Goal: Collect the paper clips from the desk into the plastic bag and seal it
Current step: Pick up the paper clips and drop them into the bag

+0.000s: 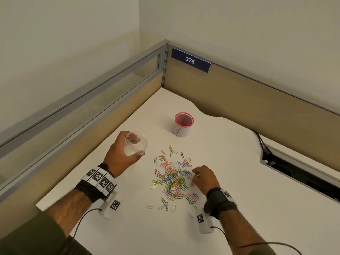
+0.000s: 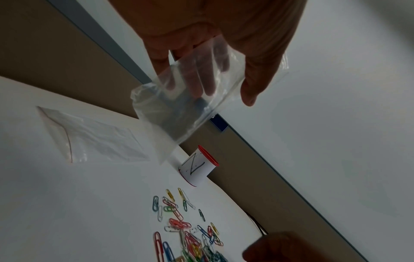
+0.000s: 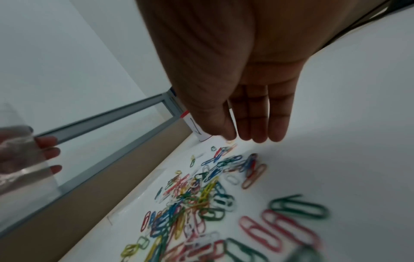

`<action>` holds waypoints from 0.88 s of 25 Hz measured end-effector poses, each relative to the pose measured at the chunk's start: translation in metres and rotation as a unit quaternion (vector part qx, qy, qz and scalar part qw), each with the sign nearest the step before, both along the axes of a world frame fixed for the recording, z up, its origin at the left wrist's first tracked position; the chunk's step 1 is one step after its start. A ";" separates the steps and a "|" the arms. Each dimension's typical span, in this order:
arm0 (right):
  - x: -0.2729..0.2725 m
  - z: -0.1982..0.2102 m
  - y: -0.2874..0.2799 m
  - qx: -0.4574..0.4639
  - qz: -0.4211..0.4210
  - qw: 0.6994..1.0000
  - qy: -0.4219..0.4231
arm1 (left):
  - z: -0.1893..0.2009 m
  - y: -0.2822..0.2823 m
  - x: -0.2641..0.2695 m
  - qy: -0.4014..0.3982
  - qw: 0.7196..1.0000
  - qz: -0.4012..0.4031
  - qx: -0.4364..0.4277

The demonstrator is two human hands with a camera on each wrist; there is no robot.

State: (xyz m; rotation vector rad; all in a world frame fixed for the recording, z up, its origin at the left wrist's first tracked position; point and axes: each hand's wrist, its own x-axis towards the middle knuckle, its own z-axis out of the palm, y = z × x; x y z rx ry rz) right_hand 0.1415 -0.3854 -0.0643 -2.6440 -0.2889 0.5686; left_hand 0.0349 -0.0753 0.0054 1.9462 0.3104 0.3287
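Note:
A heap of coloured paper clips [image 1: 173, 179] lies spread on the white desk [image 1: 239, 190]. My left hand [image 1: 137, 147] holds a clear plastic bag [image 1: 145, 139] above the desk, left of the heap. In the left wrist view the fingers [image 2: 201, 85] are inside the bag's [image 2: 170, 115] mouth and the thumb presses on its outside. My right hand [image 1: 196, 176] hovers low over the right edge of the heap. In the right wrist view that hand [image 3: 244, 136] has straight fingers held together above the clips [image 3: 197, 198], and I see nothing in it.
A red mesh cup wrapped in white paper [image 1: 183, 125] stands behind the heap. A second clear bag [image 2: 94, 140] lies flat on the desk under my left hand. Partition walls [image 1: 257, 100] close the corner. A cable slot [image 1: 294, 168] runs along the right.

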 end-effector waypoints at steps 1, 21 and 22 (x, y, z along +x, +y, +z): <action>-0.008 0.005 -0.012 0.004 -0.018 1.000 0.000 | -0.002 0.000 -0.001 -0.001 1.000 0.001 0.000; -0.021 0.002 0.056 -0.122 0.174 0.977 0.013 | -0.007 -0.004 -0.001 0.021 1.000 -0.017 0.005; -0.023 -0.001 0.059 -0.126 0.176 0.976 -0.007 | -0.007 -0.005 -0.001 0.023 1.000 -0.018 0.004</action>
